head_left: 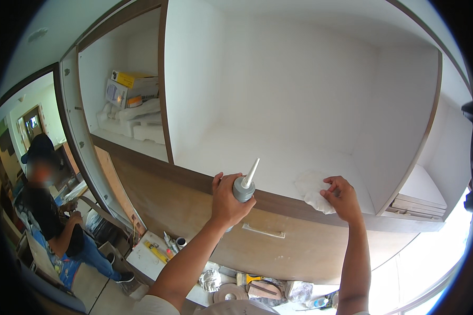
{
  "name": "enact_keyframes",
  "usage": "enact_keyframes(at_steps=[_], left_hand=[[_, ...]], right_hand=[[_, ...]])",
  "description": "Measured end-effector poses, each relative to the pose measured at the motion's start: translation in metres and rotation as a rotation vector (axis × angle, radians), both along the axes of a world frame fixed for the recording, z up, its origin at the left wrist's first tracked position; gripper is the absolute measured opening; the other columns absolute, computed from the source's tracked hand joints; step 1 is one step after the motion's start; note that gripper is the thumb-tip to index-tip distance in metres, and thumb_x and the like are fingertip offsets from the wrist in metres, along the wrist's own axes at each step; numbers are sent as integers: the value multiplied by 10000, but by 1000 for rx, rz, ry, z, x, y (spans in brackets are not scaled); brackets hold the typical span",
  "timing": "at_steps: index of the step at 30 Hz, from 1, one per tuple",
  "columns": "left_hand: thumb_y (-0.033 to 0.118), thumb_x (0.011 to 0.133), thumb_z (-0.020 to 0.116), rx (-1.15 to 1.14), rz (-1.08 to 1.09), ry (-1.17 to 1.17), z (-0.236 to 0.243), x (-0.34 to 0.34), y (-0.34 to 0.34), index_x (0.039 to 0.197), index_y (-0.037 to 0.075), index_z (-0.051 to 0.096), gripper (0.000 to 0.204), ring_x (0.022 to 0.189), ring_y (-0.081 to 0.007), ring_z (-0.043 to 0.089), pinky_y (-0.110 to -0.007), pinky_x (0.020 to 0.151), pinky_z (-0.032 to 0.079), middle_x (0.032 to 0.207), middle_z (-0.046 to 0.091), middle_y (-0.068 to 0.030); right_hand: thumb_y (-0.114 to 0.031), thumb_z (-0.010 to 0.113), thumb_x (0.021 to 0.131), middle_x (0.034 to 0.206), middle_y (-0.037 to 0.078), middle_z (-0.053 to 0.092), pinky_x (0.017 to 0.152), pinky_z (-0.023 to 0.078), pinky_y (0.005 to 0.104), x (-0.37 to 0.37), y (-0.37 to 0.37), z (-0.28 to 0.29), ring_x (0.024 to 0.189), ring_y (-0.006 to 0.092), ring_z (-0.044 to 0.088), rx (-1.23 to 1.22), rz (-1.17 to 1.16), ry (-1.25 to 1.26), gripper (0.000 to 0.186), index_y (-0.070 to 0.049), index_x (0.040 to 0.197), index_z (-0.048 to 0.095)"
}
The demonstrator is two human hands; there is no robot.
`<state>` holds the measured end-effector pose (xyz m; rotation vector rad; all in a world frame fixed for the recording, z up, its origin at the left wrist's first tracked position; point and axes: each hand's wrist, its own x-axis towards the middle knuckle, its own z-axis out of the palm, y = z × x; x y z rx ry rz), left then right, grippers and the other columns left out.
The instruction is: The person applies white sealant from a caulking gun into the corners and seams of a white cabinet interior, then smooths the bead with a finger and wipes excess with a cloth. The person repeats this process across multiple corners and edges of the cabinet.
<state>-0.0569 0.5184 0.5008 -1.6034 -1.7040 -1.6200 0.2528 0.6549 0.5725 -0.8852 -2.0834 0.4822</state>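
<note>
My left hand (229, 202) is wrapped round a sealant tube (244, 190), just in front of the cabinet's lower front edge. Its grey end faces up, and a long white nozzle (252, 172) tilts upward to the right. Most of the tube's body is hidden by the hand. A crumpled white tissue (317, 201) lies on the cabinet floor and hangs over the front edge. Right beside it is my right hand (343, 198), its fingers loosely bent and the thumb apart from the forefinger. Nothing shows between those fingertips.
The white-lined cabinet (299, 79) spans the view. Boxes (126, 86) and white foam (136, 121) fill its left compartment. Below, a drawer front has a handle (264, 231). Under that lie a brush (249, 279), a tape roll (230, 294) and tubes. A person (63, 210) stands left.
</note>
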Motion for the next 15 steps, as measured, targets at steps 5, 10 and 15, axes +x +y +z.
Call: enact_keyframes(at_steps=[5,10,15], left_hand=[[128,715,807,16,10,2,1,0,-1,1203,77,625,523,1083,-233,661,-489,1197,290,1117,705,-53],[127,721,814,7,-12,7,-1,1,1,1184,47,622,507,1125,-269,649,-510,1202,287,1133,684,-110],[127,718,816,-22,38,33,-6,-1,6,1201,39,588,541,1103,-280,648,-515,1200,289,1139,672,-129]], right_hand=[[-238,759,919,1459,147,597,1027,507,420,-3,-2,0,1348,327,535,49,-6,-89,312,-57,1172,749],[-281,751,930,1548,172,533,1085,480,417,4,-2,1,1432,342,475,-26,40,-168,418,-93,1303,734],[-214,799,890,1458,202,610,1083,477,415,9,3,2,1328,335,580,-148,148,-14,302,-32,1129,770]])
